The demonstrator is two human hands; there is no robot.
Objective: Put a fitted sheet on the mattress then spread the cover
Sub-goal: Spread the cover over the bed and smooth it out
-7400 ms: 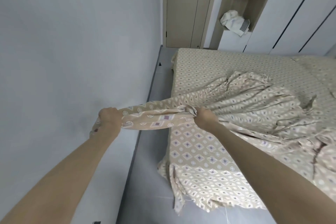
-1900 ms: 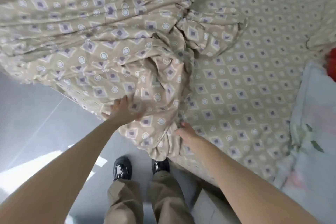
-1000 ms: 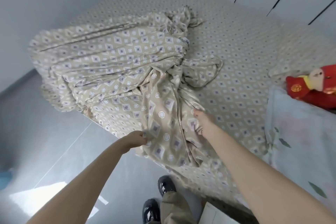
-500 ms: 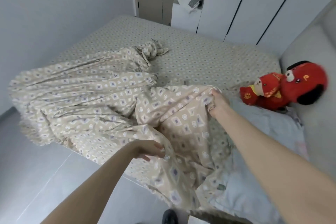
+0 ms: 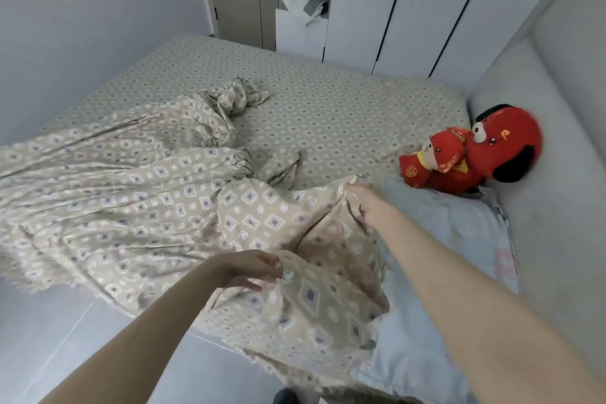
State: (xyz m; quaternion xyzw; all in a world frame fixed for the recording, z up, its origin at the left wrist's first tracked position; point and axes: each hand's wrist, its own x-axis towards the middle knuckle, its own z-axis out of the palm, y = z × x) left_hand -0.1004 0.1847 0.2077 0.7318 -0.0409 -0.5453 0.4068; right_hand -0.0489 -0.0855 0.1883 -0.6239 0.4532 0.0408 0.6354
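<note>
The mattress wears a beige fitted sheet (image 5: pixel 328 108) with a small diamond print. On top lies the cover (image 5: pixel 124 200), beige with larger diamonds, bunched in folds across the near left half and hanging over the near edge. My right hand (image 5: pixel 364 203) grips the cover's top edge, stretched toward the pillow end. My left hand (image 5: pixel 252 269) pinches the cover's edge lower down, near the bed's side.
A pale blue pillow (image 5: pixel 452 256) lies at the head end under my right arm. Two red plush toys (image 5: pixel 475 154) lean on the grey padded headboard (image 5: pixel 557 108). White wardrobe doors (image 5: pixel 393 3) and a wooden door stand behind. Grey floor (image 5: pixel 49 338) runs along the left.
My right hand has carried the cover's edge a little further toward the pillow and lower. My left hand has kept its hold on the near edge. The view has held on the head end.
</note>
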